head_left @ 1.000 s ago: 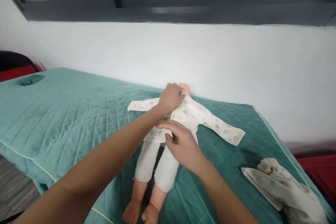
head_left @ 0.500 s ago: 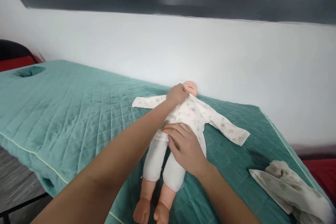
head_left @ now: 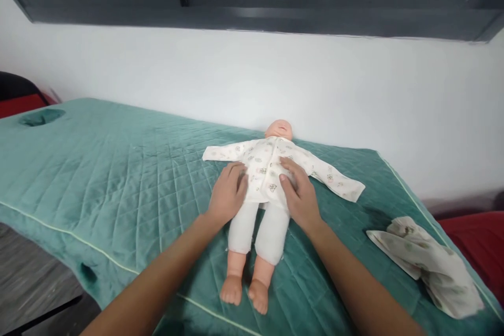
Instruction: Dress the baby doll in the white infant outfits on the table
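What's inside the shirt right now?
A doll: its head shows above the shirt, its legs below. The torso is covered, and so is whatever is in the sleeves, so I can't see those.

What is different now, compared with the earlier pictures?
The left hand has moved down from the neckline to the left side of the white printed fabric shirt; the right hand, rightward from its lower front to the right side. The pink baby doll still lies with sleeves spread; the crumpled pale printed cloth stays on the green quilted cover.
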### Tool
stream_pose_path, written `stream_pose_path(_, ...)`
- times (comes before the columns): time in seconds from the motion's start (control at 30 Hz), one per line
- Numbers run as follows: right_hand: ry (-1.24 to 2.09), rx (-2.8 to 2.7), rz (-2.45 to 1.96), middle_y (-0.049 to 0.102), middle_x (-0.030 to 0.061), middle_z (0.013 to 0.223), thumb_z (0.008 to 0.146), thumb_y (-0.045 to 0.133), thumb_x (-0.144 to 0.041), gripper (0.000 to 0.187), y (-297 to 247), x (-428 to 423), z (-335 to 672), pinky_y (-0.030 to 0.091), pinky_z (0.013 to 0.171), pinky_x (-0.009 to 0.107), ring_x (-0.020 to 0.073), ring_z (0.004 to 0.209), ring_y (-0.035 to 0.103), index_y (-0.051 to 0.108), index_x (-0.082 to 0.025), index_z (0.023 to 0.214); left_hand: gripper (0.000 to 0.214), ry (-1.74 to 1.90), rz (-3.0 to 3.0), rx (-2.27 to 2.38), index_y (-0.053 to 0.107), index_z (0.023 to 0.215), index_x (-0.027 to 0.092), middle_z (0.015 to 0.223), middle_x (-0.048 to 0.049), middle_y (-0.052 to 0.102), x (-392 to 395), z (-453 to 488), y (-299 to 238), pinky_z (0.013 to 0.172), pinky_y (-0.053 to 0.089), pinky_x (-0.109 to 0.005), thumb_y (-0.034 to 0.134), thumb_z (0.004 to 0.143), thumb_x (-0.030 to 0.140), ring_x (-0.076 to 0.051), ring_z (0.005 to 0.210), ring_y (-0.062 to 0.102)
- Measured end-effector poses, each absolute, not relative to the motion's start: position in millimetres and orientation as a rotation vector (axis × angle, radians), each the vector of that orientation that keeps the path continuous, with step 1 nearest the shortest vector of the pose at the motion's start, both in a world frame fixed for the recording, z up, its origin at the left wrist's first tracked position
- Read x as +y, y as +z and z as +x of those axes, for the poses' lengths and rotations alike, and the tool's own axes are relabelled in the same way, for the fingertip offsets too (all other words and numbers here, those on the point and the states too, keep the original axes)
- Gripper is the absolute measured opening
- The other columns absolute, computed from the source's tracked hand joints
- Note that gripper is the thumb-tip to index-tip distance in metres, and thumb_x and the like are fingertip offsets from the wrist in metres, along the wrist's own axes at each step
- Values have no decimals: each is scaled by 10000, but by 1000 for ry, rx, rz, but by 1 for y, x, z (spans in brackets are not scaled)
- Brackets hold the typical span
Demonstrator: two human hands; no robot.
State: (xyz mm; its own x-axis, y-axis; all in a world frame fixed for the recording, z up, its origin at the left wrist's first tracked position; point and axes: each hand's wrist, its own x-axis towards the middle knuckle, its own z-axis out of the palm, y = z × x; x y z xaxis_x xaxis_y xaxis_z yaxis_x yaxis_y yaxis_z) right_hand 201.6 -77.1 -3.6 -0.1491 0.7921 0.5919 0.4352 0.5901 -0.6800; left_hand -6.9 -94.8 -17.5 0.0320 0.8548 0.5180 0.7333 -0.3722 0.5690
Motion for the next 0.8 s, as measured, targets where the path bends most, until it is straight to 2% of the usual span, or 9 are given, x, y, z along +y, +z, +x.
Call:
stream_pose_path(0.17, 459, -1929, -1043, 349, 46, 1616, 988, 503, -383, 478, -14, -95, 211, 194, 1245, 512, 239, 1516, 257, 482, -282, 1455, 260, 1071, 1994, 1720, 555, 1180, 214, 1149, -87, 653, -125, -25, -40, 972, 477, -403, 391, 978, 221, -239, 1087, 616)
stream_pose_path(0.3, 550, -1901, -1155, 206, 33, 1670, 990, 496, -416, 601, -26, -123, 226, 167, 1256, 490, 222, 1538, 189, 326, -301, 1555, 338, 948, 2088, 1768, 549, 1246, 225, 1191, -96, 656, -138, -25, -44, 978, 447, -450, 481, 918, 184, -289, 1124, 596)
stream_pose_path(0.43, 636, -1759, -1300, 309, 71, 1632, 962, 538, -431, 664, -39, -148, 237, 220, 1236, 507, 243, 1504, 281, 299, -284, 1564, 408, 906, 2105, 1741, 529, 1302, 242, 1207, -88, 674, -142, -25, -44, 972, 433, -459, 535, 894, 219, -300, 1119, 594)
stream_pose_path(0.53, 553, -1711, -1384, 445, 112, 1541, 932, 560, -383, 635, -45, -154, 238, 309, 1182, 519, 267, 1411, 421, 369, -248, 1522, 418, 897, 2120, 1726, 529, 1299, 240, 1214, -84, 683, -141, -27, -45, 988, 418, -462, 550, 883, 224, -301, 1132, 597)
stream_pose_path(0.67, 340, -1609, -1546, 638, 144, 1220, 878, 547, -329, 502, -45, -146, 233, 480, 963, 484, 284, 1100, 599, 542, -171, 1354, 395, 901, 2154, 1669, 515, 1297, 215, 1238, -101, 678, -137, -23, -44, 989, 422, -465, 534, 904, 248, -302, 1133, 611)
stream_pose_path(0.8, 356, -1549, -1607, 686, 74, 907, 865, 498, -321, 392, -38, -142, 231, 489, 810, 413, 246, 834, 614, 622, -171, 1205, 324, 889, 2134, 1696, 527, 1233, 208, 1176, -108, 699, -133, -9, -38, 902, 475, -420, 502, 911, 219, -292, 1052, 654)
